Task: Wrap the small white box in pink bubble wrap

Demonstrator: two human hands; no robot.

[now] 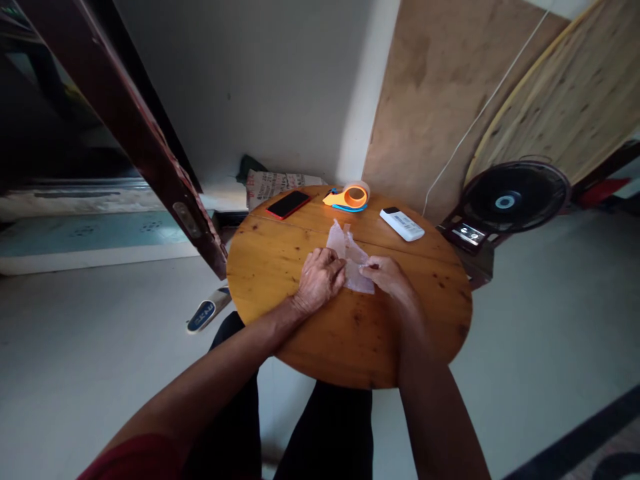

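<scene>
Nearest us, the left hand (pixel 320 275) and right hand (pixel 389 275), fingers curled nearly closed, pinch a translucent plastic sheet (pixel 357 253) at the middle of the round table (pixel 430 287); its long axis runs away from us, far end leaning left. Beyond, we note a white device (pixel 406 228) and, farther, a sack (pixel 265 187), both bearing print too small to read.

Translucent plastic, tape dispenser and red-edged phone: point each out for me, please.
Translucent plastic (pixel 355 272): head view, on its lower half.
Tape dispenser (pixel 343 198): head view, on its orange body.
Red-edged phone (pixel 289 204): head view, mid-screen.
</scene>
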